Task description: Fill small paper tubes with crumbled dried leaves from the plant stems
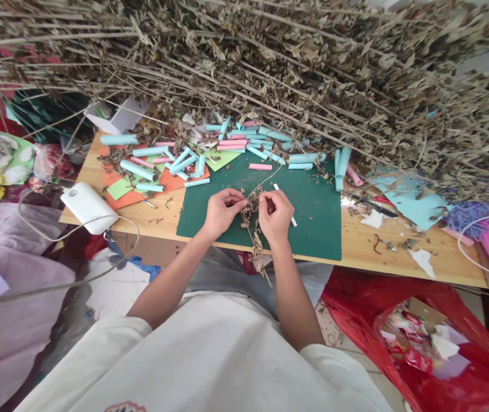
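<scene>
My left hand (222, 212) and my right hand (275, 214) are close together over the near edge of a dark green cutting mat (313, 223). Both pinch a dried leafy twig (250, 220) between them; its brown leaves hang down past the table edge toward my lap. Its thin stem curves up and away toward the far side of the mat. A small white stick (291, 219) lies on the mat just right of my right hand. Several rolled blue and pink paper tubes (244, 143) are scattered beyond the mat.
A large heap of dried branches (291, 74) covers the back of the wooden table (398, 252). A white plastic device (90, 207) with a cord sits at the left edge. Orange and green paper sheets (119, 189), light blue paper (416, 203), a pen (375, 205), and a red bag (420, 337) lie around.
</scene>
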The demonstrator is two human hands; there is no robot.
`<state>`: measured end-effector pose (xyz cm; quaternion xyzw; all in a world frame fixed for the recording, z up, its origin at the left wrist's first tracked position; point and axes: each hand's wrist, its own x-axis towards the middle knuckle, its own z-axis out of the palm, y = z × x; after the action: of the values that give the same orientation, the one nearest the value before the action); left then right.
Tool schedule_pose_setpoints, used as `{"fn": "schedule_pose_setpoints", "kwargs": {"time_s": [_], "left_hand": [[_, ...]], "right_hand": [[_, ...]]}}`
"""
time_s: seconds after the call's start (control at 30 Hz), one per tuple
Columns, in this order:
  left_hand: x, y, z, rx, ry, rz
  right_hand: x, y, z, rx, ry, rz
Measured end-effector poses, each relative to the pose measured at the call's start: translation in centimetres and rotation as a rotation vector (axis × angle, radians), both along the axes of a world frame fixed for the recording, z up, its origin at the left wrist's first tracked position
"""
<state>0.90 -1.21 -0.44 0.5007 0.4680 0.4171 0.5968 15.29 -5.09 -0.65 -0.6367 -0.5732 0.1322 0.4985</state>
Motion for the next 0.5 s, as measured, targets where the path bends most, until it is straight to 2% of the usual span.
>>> {"fn": "schedule_pose_setpoints", "kwargs": {"time_s": [0.3, 0.5], "left_hand": [[-0.21, 0.0, -0.12, -0.053, -0.053, -0.006], [-0.36, 0.03, 0.0, -0.002, -0.019, -0.025]], "right_hand": [[0.11, 0.23, -0.66, 0.042, 0.002, -0.003], [-0.1, 0.01, -0.19, 0.014, -0.058, 0.09]]}}
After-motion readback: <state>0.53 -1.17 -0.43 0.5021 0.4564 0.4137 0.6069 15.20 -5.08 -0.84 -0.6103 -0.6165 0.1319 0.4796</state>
